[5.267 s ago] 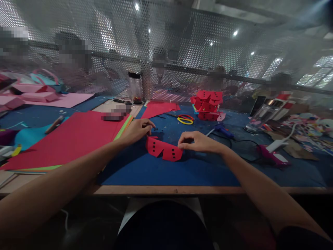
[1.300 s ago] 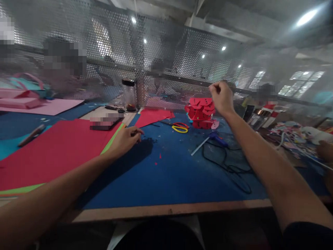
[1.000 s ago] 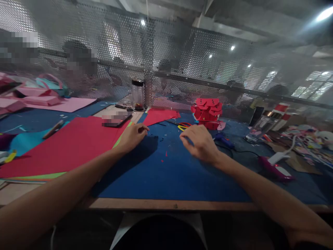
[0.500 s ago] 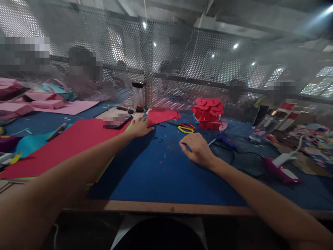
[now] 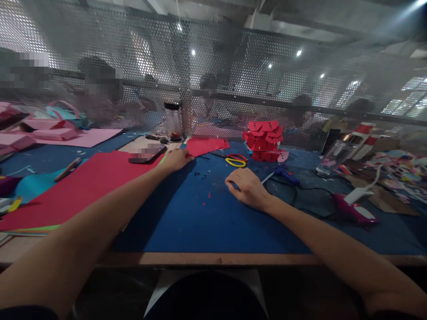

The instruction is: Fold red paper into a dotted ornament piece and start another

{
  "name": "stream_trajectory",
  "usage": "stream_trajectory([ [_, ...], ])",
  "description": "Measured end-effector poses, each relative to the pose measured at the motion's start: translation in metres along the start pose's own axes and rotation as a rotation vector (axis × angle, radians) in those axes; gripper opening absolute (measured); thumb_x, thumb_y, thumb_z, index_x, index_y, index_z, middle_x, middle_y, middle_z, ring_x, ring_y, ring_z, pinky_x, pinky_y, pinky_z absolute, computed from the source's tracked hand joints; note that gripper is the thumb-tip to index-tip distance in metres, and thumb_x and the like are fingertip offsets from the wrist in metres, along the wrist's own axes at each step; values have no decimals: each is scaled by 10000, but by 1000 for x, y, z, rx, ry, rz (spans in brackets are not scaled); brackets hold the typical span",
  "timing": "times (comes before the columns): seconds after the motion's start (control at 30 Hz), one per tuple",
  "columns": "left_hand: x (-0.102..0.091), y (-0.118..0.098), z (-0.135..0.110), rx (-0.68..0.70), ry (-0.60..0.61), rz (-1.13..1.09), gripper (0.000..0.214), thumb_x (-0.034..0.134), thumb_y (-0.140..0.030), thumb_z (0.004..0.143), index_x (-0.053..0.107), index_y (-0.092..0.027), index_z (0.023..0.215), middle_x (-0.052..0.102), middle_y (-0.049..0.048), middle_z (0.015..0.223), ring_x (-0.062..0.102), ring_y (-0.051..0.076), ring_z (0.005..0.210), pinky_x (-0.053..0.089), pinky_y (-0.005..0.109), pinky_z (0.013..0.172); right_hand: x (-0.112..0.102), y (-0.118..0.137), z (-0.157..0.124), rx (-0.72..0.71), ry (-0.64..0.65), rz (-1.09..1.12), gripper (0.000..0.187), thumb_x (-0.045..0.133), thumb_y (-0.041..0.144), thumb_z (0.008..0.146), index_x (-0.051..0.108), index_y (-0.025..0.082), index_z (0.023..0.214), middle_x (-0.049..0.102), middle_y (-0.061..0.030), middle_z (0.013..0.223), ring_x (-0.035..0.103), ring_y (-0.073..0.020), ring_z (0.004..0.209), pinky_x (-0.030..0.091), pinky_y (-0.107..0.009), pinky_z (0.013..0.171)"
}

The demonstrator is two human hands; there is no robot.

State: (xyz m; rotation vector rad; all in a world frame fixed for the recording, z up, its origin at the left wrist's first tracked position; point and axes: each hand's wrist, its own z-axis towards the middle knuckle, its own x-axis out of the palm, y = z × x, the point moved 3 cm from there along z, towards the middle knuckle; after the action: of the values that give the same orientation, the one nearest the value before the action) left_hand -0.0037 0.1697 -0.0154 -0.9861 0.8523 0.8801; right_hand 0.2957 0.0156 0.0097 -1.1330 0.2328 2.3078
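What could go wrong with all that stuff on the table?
The right hand is close to the glue gun. I can't see if it's hot, but if so, touching its tip might burn. The scissors lie just past that hand, so a careless reach could bump them or poke a finger. And the red paper pile has pieces sticking out, so a knock might tip it over.
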Motion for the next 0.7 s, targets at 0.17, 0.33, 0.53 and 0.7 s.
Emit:
stream_trajectory([
  [0.17, 4, 4, 5, -14, -14, 149, 379, 647, -381, 986, 612, -174, 1301, 630, 114, 1315, 652, 260, 1120, 572, 484, 940, 0, 0, 1, -11, -6, -4, 118, 545, 181, 999, 652, 178, 950, 730, -88, 938, 644, -231, 899, 442, -365, 811],
  [0.33, 6, 7, 6, 8, -34, 213, 379, 645, -383, 987, 612, -175, 1303, 629, 114, 1319, 650, 262, 1127, 569, 487, 946, 2, 0, 1, -19, -4, 1, 115, 546, 179, 1000, 650, 174, 949, 724, -88, 931, 633, -227, 887, 436, -360, 806],
  [0.53, 6, 7, 8, 21, -49, 237, 373, 644, -382, 988, 615, -175, 1297, 633, 113, 1312, 653, 259, 1119, 571, 483, 941, 2, 0, 0, -18, -1, 6, 128, 538, 190, 1007, 652, 172, 952, 721, -89, 930, 631, -223, 890, 433, -358, 814],
  [0.7, 5, 4, 7, 14, -69, 275, 375, 645, -381, 987, 614, -173, 1297, 634, 113, 1308, 655, 258, 1115, 573, 482, 937, 3, -1, 0, -17, 2, 3, 135, 537, 197, 1009, 659, 170, 958, 722, -88, 941, 626, -224, 891, 428, -359, 811],
])
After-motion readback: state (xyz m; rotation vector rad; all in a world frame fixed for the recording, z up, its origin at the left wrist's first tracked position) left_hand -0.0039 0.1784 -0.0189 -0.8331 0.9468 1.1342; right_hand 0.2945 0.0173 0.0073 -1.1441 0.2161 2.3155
